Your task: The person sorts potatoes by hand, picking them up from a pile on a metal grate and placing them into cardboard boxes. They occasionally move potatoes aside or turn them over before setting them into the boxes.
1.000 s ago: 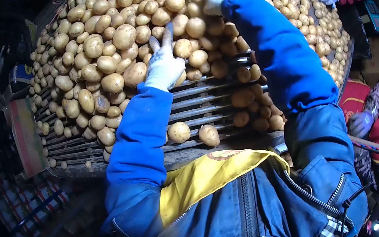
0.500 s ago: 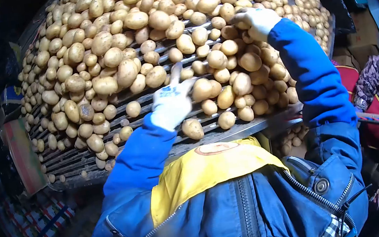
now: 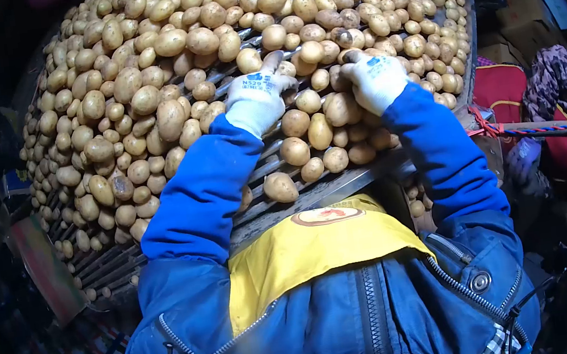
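Note:
My left hand (image 3: 258,101), in a white glove with blue print and dirty fingertips, reaches over a heap of potatoes (image 3: 170,120). Its fingers are spread, touching potatoes around a gap in the heap, and it holds nothing I can see. My right hand (image 3: 376,82), gloved alike, lies on the potatoes to the right, with fingers apart and the tips against them. Between the two hands sit several potatoes, among them an oval one (image 3: 319,131). Nearer my body, a single potato (image 3: 280,187) rests on the slatted metal rack (image 3: 265,168).
A metal edge (image 3: 348,187) borders the rack before my yellow apron (image 3: 327,242). A worn board (image 3: 47,266) stands at the left. On the right are cardboard boxes (image 3: 524,6), a red-and-blue rope (image 3: 540,130) and a person in patterned clothing (image 3: 559,83).
My right hand has come down and left, closer to my body. My left hand has moved forward, up the heap. Potatoes have shifted around both hands, and the camera view has moved a little.

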### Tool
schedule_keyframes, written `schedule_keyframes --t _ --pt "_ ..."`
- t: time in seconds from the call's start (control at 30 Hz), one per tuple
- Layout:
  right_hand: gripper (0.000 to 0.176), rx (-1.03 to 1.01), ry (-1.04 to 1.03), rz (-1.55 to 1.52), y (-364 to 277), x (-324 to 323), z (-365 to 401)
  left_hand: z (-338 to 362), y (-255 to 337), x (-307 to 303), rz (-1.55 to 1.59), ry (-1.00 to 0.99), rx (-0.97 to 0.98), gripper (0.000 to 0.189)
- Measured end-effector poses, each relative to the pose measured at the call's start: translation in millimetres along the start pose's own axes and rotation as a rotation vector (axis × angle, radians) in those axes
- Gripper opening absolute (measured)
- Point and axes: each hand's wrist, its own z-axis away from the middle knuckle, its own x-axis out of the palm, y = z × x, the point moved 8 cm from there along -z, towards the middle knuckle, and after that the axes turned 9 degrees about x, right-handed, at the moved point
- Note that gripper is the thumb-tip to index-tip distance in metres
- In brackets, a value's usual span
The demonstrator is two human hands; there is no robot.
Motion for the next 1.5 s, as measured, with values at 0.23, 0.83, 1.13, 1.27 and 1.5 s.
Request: schedule_keyframes --t 0.23,0.83,1.13,1.27,1.5 --pt "0.029 -0.065 -0.009 -0.244 -53.8 -30.7 10.8 2.6 -36.6 -18.9 0.087 0.136 -0.175 0.062" --pt "0.037 0.168 -0.571 -1.598 -62.1 18.4 -34.0 63.4 -54.8 -16.7 1.775 0.631 -0.288 0.038" --pt "0.030 0.369 -0.625 -2.380 -49.6 60.3 49.1 28.1 38.0 9.9 2.075 0.709 -0.290 0.054" --pt "0.029 0.486 -0.471 -2.430 -27.5 78.2 86.7 22.4 117.4 7.3 1.715 0.591 -0.259 0.066" --pt "0.033 -0.054 -0.372 -2.924 -22.1 53.1 156.0 6.4 213.2 24.5 0.644 0.430 0.123 0.054"
